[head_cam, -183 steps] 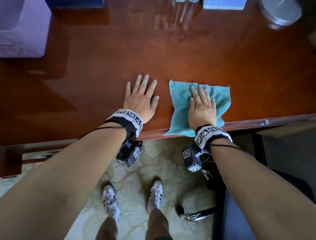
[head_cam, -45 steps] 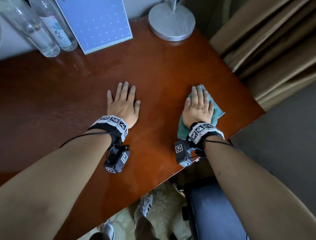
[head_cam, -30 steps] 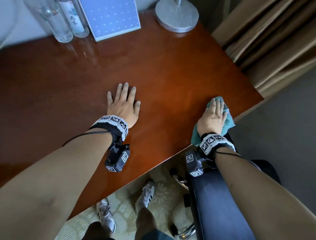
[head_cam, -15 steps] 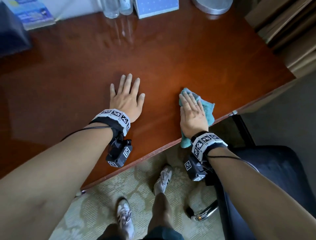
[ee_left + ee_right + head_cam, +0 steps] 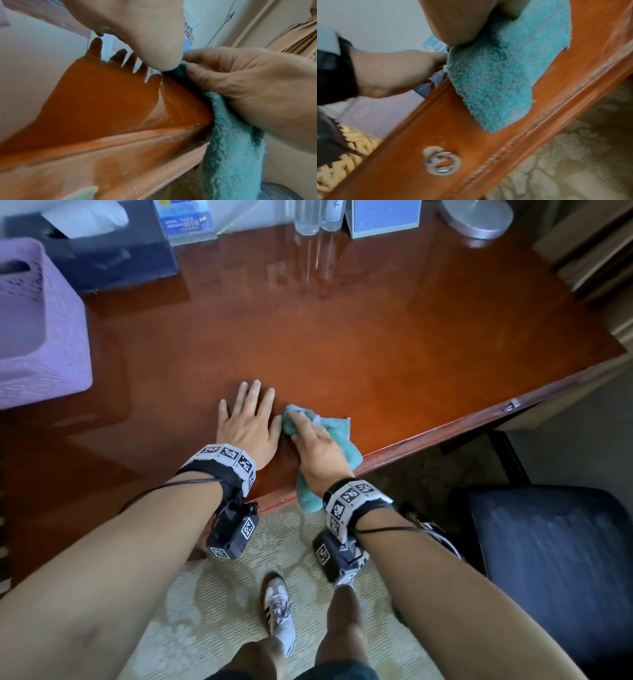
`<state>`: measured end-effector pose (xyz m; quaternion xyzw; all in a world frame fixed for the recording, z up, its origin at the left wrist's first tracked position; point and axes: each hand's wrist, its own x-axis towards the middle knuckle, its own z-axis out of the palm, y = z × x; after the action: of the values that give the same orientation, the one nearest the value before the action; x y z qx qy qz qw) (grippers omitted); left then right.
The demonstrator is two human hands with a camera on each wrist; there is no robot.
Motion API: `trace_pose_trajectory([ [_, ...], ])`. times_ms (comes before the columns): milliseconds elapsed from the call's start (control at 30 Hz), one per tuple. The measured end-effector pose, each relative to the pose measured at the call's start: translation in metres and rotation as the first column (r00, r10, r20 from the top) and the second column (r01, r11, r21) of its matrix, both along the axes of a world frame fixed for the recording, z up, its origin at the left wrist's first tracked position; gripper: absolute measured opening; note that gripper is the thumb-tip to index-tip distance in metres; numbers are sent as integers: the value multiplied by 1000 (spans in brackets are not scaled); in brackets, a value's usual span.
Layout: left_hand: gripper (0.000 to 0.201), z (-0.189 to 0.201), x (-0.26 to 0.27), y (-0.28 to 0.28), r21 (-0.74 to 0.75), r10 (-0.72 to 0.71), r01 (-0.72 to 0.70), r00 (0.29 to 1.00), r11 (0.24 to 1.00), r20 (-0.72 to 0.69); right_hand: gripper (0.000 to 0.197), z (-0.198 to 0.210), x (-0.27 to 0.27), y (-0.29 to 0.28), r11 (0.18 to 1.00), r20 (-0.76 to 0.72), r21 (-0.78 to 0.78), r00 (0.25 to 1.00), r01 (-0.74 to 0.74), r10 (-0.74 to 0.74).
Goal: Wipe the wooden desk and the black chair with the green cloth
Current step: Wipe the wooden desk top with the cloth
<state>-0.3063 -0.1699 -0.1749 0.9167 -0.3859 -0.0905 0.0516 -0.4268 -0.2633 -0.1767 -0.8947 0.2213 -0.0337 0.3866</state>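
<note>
The glossy wooden desk (image 5: 376, 337) fills the upper head view. My left hand (image 5: 246, 426) lies flat on it near the front edge, fingers spread and holding nothing. Right beside it, my right hand (image 5: 313, 450) presses the green cloth (image 5: 339, 433) onto the desktop, its fingertips touching the left hand's side. The cloth's lower end hangs over the desk edge (image 5: 496, 74). The left wrist view shows the right hand (image 5: 240, 88) on top of the cloth (image 5: 231, 155). The black chair (image 5: 548, 559) stands to the lower right, away from both hands.
A purple basket (image 5: 34, 337) and a dark tissue box (image 5: 102, 251) stand at the back left. Clear bottles (image 5: 315, 217), a blue card (image 5: 383, 217) and a metal lamp base (image 5: 476, 217) line the back. A ring pull (image 5: 441, 162) sits on the drawer front. Curtains (image 5: 599, 251) hang at right.
My right hand has slid the cloth left along the front edge, from the desk's right corner up against my left hand. The left hand has stayed flat in place.
</note>
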Motion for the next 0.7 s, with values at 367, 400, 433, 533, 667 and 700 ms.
trace_pose_trajectory([
  [367, 47, 70, -31, -19, -255, -143, 105, 980, 961, -137, 27, 82, -36, -18, 939, 158, 69, 926, 336, -343],
  [400, 46, 84, -42, -26, -282, -158, 96, 966, 955, -206, 27, 92, -42, -24, 932, 161, 54, 918, 359, -362],
  [433, 45, 97, -50, -35, -301, -158, 64, 941, 951, -300, 28, 102, -48, -29, 925, 165, 47, 910, 377, -380],
  [533, 53, 132, -69, -67, -264, -95, -117, 738, 957, -668, 31, 133, -66, -43, 900, 204, 31, 878, 436, -432],
  [667, 64, 176, -100, -101, -272, -103, -217, 574, 937, -812, 29, 175, -94, -58, 877, 269, 11, 844, 480, -465],
  [700, 63, 189, -111, -108, -297, -116, -200, 616, 933, -779, 27, 185, -103, -62, 871, 300, 2, 831, 491, -469],
])
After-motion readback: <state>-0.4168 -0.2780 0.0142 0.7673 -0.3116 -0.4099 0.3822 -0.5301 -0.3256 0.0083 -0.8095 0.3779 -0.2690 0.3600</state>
